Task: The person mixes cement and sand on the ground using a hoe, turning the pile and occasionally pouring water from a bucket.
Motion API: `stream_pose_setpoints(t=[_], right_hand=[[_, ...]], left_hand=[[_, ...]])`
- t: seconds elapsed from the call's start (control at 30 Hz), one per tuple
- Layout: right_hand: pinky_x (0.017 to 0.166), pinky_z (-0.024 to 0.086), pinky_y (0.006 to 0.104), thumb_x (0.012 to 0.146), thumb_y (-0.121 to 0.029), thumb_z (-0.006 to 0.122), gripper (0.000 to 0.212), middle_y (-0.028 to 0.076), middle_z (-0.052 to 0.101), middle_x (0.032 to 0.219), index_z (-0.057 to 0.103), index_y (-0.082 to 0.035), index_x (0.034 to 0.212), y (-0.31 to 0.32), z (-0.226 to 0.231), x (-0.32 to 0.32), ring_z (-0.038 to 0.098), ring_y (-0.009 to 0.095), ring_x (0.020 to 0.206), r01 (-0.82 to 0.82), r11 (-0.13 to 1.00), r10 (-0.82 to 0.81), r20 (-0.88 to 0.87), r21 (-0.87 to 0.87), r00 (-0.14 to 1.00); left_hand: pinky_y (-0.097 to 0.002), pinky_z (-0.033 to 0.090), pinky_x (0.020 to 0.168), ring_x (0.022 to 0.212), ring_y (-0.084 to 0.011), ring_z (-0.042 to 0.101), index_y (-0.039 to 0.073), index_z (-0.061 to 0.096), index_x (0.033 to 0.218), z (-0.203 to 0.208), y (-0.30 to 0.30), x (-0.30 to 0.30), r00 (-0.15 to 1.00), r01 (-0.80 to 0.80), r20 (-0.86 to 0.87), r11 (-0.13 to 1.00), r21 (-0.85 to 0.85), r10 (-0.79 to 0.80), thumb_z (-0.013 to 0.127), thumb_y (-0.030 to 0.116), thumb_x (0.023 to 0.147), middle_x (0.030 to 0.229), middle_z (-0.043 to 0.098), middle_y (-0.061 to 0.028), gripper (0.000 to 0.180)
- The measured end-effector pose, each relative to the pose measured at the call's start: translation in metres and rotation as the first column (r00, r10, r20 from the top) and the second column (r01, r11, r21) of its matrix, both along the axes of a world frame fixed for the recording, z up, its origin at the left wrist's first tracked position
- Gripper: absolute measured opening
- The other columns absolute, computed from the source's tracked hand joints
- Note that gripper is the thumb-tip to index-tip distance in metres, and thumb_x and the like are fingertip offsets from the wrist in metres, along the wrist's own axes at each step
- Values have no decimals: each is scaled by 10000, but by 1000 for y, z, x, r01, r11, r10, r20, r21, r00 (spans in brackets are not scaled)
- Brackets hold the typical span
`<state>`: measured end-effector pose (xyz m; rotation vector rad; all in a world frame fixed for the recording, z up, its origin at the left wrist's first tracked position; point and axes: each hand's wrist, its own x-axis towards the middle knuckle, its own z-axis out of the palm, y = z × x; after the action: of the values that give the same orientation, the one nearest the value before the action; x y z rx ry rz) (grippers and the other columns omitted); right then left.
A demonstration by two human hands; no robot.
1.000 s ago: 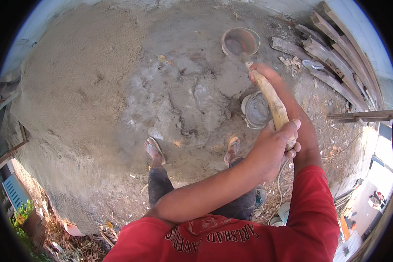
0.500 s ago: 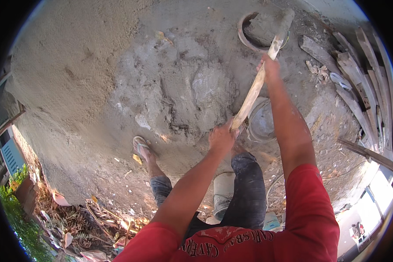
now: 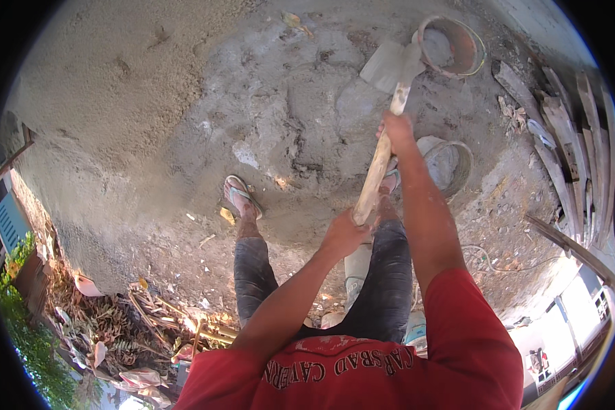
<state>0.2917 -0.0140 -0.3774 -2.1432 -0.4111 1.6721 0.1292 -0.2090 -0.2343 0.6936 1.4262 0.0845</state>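
Note:
A shovel (image 3: pixel 376 179) with a pale wooden handle slants away from me, and both my hands are wrapped round it. My left hand (image 3: pixel 346 234) holds the near end of the handle, and my right hand (image 3: pixel 398 130) grips farther up, nearer the blade. The grey, cement-coated blade (image 3: pixel 384 66) hangs over or rests on the wet grey mortar (image 3: pixel 294 119); I cannot tell which. Just right of the blade stands a round bucket (image 3: pixel 473 63) with grey mix in it. A second bucket (image 3: pixel 463 174), also with grey stuff inside, is right of my right forearm.
Old wooden planks (image 3: pixel 560 123) are piled at the right. A large sandy heap (image 3: pixel 116 102) spreads over the left. Dry leaves and rubbish (image 3: pixel 126 328) lie at the lower left. A pale container (image 3: pixel 357 266) is between my legs. My sandalled feet (image 3: pixel 240 195) are at the mortar's near edge.
The shovel blade has come away from above the far bucket to its left side. More of that bucket shows. Both hands keep their hold, and the whole view has shifted.

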Motion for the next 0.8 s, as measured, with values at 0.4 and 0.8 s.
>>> stream_pose_setpoints(t=[0.4, 0.8], right_hand=[[414, 498, 359, 876, -163, 610, 265, 94, 551, 655, 457, 2, 1017, -199, 70, -241, 552, 206, 456, -120, 987, 128, 74, -110, 989], [446, 471, 386, 800, -164, 632, 212, 101, 558, 568, 562, 5, 692, -81, -65, -234, 567, 222, 461, -652, 757, 577, -417, -50, 702]], left_hand=[[-457, 522, 792, 925, -402, 661, -26, 602, 1079, 85, -188, -182, 968, 14, -243, 985, -169, -55, 711, 288, 798, 923, 659, -273, 435], [-357, 481, 435, 491, -224, 619, -14, 542, 1014, 27, -45, -26, 739, -674, -179, 707, -216, 650, 657, 150, 858, 717, 641, -138, 254]])
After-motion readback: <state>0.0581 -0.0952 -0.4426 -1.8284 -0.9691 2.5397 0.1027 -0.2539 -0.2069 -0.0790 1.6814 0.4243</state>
